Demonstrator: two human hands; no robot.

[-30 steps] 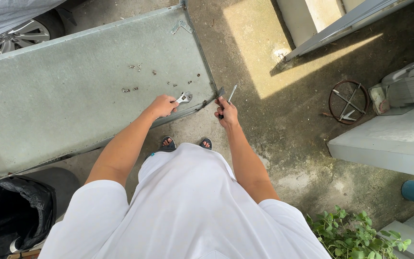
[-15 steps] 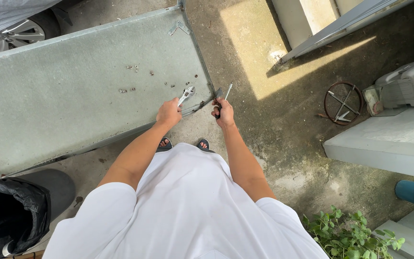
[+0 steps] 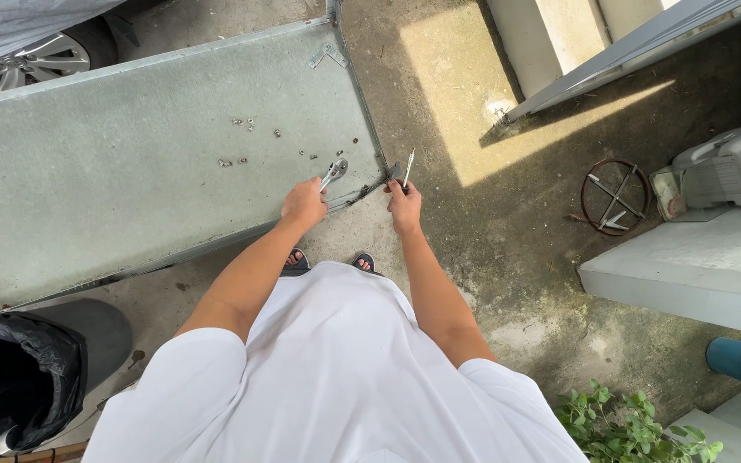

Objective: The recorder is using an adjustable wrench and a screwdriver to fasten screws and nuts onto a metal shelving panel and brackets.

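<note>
From the head camera, your left hand (image 3: 304,204) is closed around the handle of a shiny metal ratchet wrench (image 3: 333,172), whose round head rests on the large grey-green metal panel (image 3: 130,171) near its right corner. Half a second ago that wrench head was lifted a little higher; a second ago your left arm reached further along the panel edge. Your right hand (image 3: 405,206) grips a slim silver spanner (image 3: 407,168), pointing upward just beside the panel's corner, much as before. Small loose screws (image 3: 242,141) lie scattered on the panel beyond the wrench.
</note>
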